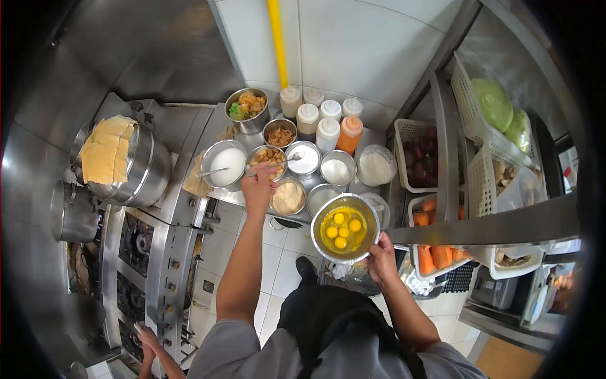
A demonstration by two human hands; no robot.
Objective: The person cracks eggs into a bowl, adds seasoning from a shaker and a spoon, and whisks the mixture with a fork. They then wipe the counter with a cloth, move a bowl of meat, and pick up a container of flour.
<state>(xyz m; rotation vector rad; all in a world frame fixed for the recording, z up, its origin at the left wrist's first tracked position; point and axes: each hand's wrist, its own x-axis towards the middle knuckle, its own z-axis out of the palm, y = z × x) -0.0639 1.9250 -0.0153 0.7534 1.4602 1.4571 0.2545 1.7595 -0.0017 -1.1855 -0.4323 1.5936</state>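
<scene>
White wall tiles [372, 44] backed a steel counter [208, 129] crowded with ingredient bowls and squeeze bottles [327, 134], with a stove [175, 252] to the left. Left hand [256, 184]: fingers closed on the handle of a spoon [285, 161], whose head lay at a container of white powder [304, 167]; whether it touched the powder could not be told. Right hand [381, 260]: clamped on the rim of a metal bowl [372, 216], which was held up at the counter's near edge and contained five egg yolks [344, 232]. Carrots [440, 257] lay beyond, to the right.
</scene>
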